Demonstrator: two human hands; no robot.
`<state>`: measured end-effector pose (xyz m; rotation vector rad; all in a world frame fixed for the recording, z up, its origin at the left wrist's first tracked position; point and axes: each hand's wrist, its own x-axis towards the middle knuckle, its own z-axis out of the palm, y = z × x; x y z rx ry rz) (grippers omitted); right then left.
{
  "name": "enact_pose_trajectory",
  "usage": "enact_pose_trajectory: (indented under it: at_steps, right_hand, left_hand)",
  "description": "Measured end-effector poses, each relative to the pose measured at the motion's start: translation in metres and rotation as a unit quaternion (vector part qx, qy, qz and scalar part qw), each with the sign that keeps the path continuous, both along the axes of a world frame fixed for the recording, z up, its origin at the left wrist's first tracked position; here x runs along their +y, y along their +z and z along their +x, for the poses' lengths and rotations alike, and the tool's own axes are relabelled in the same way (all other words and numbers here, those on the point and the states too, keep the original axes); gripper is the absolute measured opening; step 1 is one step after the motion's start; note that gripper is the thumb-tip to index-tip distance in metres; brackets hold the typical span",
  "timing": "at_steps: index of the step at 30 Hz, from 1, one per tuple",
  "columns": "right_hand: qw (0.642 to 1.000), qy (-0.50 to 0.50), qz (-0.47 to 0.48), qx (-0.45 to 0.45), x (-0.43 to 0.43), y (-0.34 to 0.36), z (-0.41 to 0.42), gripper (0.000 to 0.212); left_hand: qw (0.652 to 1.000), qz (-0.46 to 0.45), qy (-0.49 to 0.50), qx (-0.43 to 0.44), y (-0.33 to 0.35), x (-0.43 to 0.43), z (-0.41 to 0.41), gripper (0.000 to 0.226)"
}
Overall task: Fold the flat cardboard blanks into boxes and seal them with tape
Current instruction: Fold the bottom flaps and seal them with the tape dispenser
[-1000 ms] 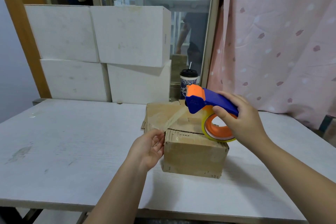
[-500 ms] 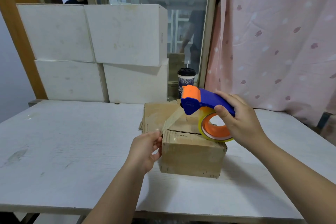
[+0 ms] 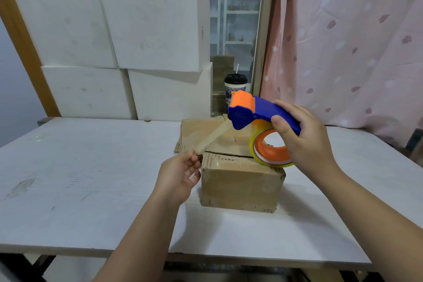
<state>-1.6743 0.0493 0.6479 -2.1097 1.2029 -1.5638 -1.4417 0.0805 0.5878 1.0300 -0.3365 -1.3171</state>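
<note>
Slightly more tape strip (image 3: 212, 138) is drawn out than a second ago, and the left hand (image 3: 180, 176) is now set a little further to the left of the box's near top corner. The whole scene is seen a touch higher in view. The hands, the tool and the box are otherwise placed as before.

No writing can be read. A raised mark is seen on the blue side of the tape dispenser (image 3: 256, 113), but it is too small to make out. A blue pattern is carried on the lidded cup (image 3: 235, 86) by the window.

The left grip is narrow. The free end of the strip is pinched between thumb and fingertips, just beside the box's top left corner. From there the strip is stretched up and to the right to the dispenser's orange head.

The right hand (image 3: 305, 137) is wrapped round the blue handle, thumb on the near side and fingers over the top. The dispenser is held tilted, with the tape roll (image 3: 270, 152) over the right part of the box's top. Whether the roll touches the box cannot be told.

The cardboard box (image 3: 240, 182) is stood on the white surface (image 3: 91, 178), right of centre, with its top flaps folded shut and a seam showing. Flat blanks (image 3: 196, 129) are laid just behind it. White foam boxes (image 3: 137, 41) are stacked at the back, beside a pink curtain (image 3: 343, 41).
</note>
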Motion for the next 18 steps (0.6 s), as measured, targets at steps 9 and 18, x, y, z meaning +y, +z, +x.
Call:
enact_pose_trajectory:
  at_steps: [9, 18]
  right_hand:
    - [0.997, -0.001, -0.014, -0.076, 0.0069, -0.0079, 0.0006, 0.054]
    - [0.998, -0.008, -0.013, -0.06, 0.0056, -0.0076, 0.0022, 0.066]
  left_hand:
    - [0.998, 0.008, -0.012, -0.065, 0.0096, -0.0012, -0.0073, 0.009]
    - [0.977, 0.023, -0.048, -0.207, 0.0094, 0.0015, -0.0046, 0.017]
